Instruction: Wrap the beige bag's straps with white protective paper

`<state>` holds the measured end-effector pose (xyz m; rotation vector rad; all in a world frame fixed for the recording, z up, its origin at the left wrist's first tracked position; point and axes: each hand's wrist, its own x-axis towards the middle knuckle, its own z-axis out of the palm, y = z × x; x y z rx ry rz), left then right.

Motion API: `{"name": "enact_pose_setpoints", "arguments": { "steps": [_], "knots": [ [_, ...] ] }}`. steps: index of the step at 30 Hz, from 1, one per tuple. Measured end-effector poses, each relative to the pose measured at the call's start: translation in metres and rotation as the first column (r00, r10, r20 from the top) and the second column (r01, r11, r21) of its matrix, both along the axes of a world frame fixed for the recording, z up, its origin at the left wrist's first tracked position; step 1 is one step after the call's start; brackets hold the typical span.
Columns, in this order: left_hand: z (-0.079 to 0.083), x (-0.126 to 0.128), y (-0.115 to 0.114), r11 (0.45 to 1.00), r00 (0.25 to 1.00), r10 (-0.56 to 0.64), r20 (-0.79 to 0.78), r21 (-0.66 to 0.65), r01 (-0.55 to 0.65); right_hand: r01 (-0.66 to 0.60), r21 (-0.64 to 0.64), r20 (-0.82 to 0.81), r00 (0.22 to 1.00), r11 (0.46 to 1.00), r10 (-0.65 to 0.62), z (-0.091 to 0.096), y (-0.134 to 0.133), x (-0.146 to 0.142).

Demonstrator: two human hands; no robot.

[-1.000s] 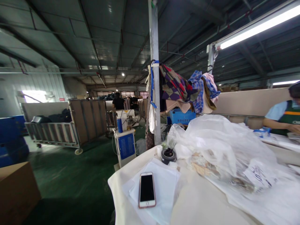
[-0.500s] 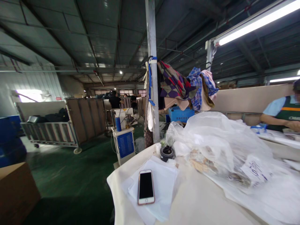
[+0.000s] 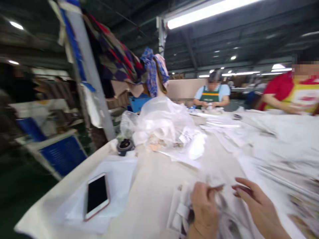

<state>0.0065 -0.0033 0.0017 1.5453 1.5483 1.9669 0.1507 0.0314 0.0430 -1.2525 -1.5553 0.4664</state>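
At the lower right, both my hands are over the cream-covered table (image 3: 149,199). My left hand (image 3: 205,209) is curled closed, with a thin brownish shape at its fingertips. What it grips is blurred and cannot be made out. Beside and below it lie white folded strips (image 3: 180,212) and crumpled clear plastic (image 3: 226,214). My right hand (image 3: 259,209) has its fingers stretched apart, with nothing visible in them, just right of the plastic. Farther left, a white phone (image 3: 97,196) with a dark screen rests on white paper sheets (image 3: 117,176).
A heap of clear plastic bags (image 3: 164,122) lies ahead, beside a black tape roll (image 3: 125,146). White material (image 3: 281,139) spreads to the right. Two co-workers sit across the table, one in a green apron (image 3: 209,95), one in red and yellow. A post (image 3: 92,69) rises at the table's left edge.
The view has swung right and down, so the phone and post sit farther left. My hands and the right side of the table have come into sight.
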Motion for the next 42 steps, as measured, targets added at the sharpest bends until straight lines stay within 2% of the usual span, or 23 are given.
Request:
{"name": "enact_pose_setpoints", "arguments": {
  "steps": [1,2,3,5,7,9,11,13,16,18,20,23,27,31,35,39,42],
  "knots": [
    [0.002,0.003,-0.002,1.0,1.0,-0.006,0.03,-0.009,0.006,0.018,0.005,0.042,0.999,1.0,-0.019,0.004,-0.007,0.004],
    [0.004,0.002,-0.002,0.999,0.997,-0.04,0.064,-0.014,0.041,-0.018,0.015,0.098,0.995,1.0,0.016,0.009,-0.012,0.004],
    [0.006,0.0,-0.002,0.998,0.995,-0.066,0.074,0.007,0.066,-0.114,0.006,0.157,0.981,0.993,0.112,0.012,-0.015,0.0],
    [0.01,-0.005,-0.002,0.991,0.996,-0.086,0.036,0.111,0.082,-0.257,-0.054,0.203,0.943,0.965,0.263,0.018,-0.019,-0.011],
    [0.013,-0.008,-0.004,0.972,0.997,-0.074,-0.035,0.222,0.08,-0.298,-0.096,0.151,0.939,0.95,0.309,0.022,-0.022,-0.02],
    [0.012,-0.007,-0.006,0.963,0.997,-0.056,-0.059,0.259,0.069,-0.282,-0.13,0.019,0.958,0.951,0.287,0.023,-0.023,-0.022],
    [0.007,-0.004,-0.005,0.973,0.997,-0.064,-0.042,0.22,0.072,-0.287,-0.193,-0.196,0.948,0.938,0.25,0.023,-0.022,-0.021],
    [0.002,-0.001,-0.001,0.982,0.993,-0.073,-0.088,0.169,0.087,-0.31,-0.265,-0.445,0.879,0.913,0.169,0.021,-0.018,-0.019],
    [-0.004,0.003,0.007,0.979,0.924,-0.062,-0.378,0.156,0.129,-0.335,-0.283,-0.65,0.756,0.899,0.077,0.019,-0.013,-0.021],
    [-0.005,0.004,0.01,0.97,0.836,-0.039,-0.548,0.179,0.163,-0.346,-0.273,-0.681,0.729,0.898,0.074,0.02,-0.011,-0.025],
    [-0.005,0.003,0.012,0.959,0.768,-0.007,-0.64,0.214,0.187,-0.347,-0.261,-0.708,0.704,0.901,0.066,0.024,-0.012,-0.03],
    [-0.007,-0.001,0.017,0.944,0.691,0.074,-0.719,0.273,0.182,-0.328,-0.249,-0.714,0.697,0.911,0.055,0.033,-0.017,-0.039],
    [-0.012,-0.005,0.025,0.907,0.6,0.185,-0.778,0.37,0.2,-0.339,-0.272,-0.676,0.733,0.901,0.072,0.043,-0.023,-0.05],
    [-0.008,-0.004,0.022,0.948,0.575,0.154,-0.803,0.284,0.143,-0.286,-0.289,-0.73,0.684,0.914,-0.017,0.046,-0.013,-0.047],
    [-0.002,0.0,0.018,0.965,0.57,0.115,-0.813,0.229,0.131,-0.206,-0.35,-0.762,0.63,0.914,-0.149,0.04,0.01,-0.036],
    [-0.003,0.001,0.021,0.969,0.558,0.1,-0.824,0.207,0.132,-0.149,-0.455,-0.681,0.693,0.878,-0.236,0.034,0.026,-0.029],
    [-0.009,0.001,0.023,0.969,0.587,0.096,-0.804,0.211,0.13,-0.093,-0.485,-0.564,0.793,0.869,-0.229,0.041,0.013,-0.021]
  ]
}}
